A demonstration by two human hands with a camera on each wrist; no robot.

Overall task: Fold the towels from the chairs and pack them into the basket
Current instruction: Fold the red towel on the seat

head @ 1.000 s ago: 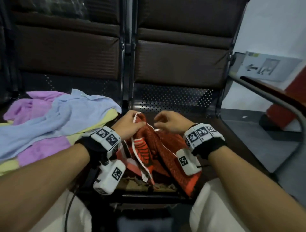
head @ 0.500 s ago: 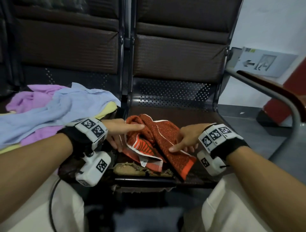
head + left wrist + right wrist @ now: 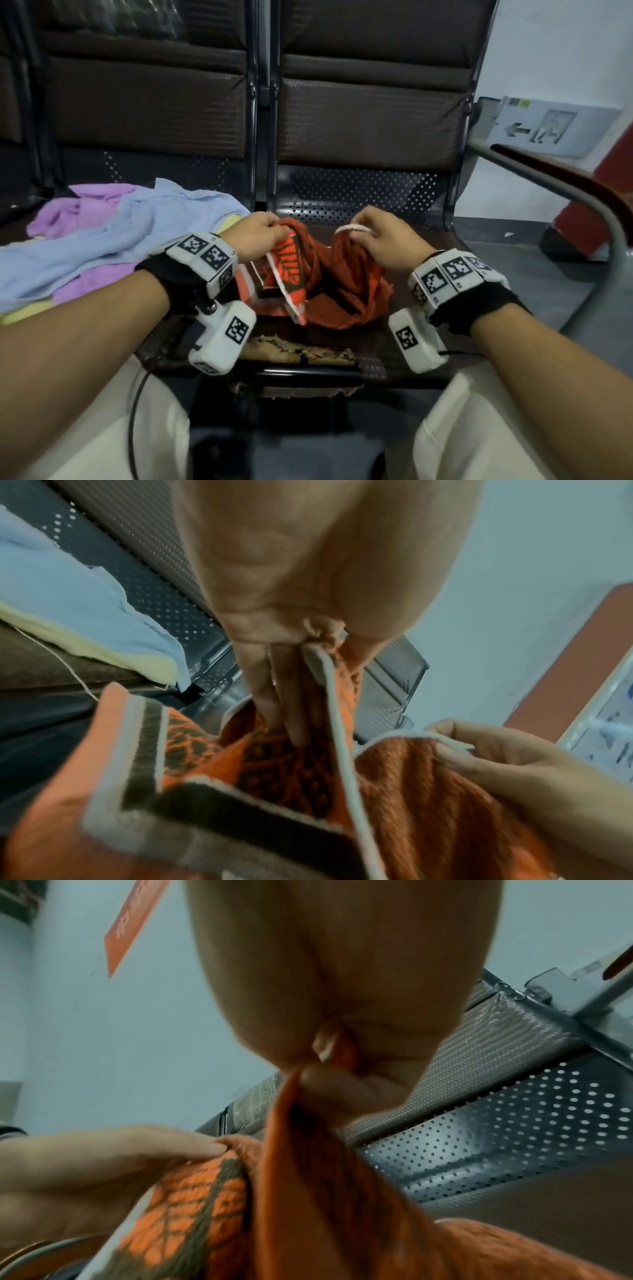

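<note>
1. Nearest, the person's pale-trousered knees frame the torn front lip of the right-hand chair seat (image 3: 394, 363), where frayed padding shows through the dark cover.
2. On that seat hangs the orange towel (image 3: 342, 291), a thick, ribbed weave with a white hem and a brown-patterned band. Its bunched middle sags onto the seat.
3. The left hand (image 3: 257, 236) pinches the towel's edge, fingers curled together on the cloth. The right hand (image 3: 373, 236) clamps the white hem likewise. Lifting two points probably spreads the cloth to find its corners before folding.
4. Left, on the neighbouring seat, lies a loose heap: a pale blue towel (image 3: 113, 236) over lilac towels (image 3: 85, 205) and a yellow towel (image 3: 20, 313), soft, crumpled and still unfolded.
5. Farthest, perforated metal backrests (image 3: 349, 195) carry dark padded cushions. No basket is in view.
</note>
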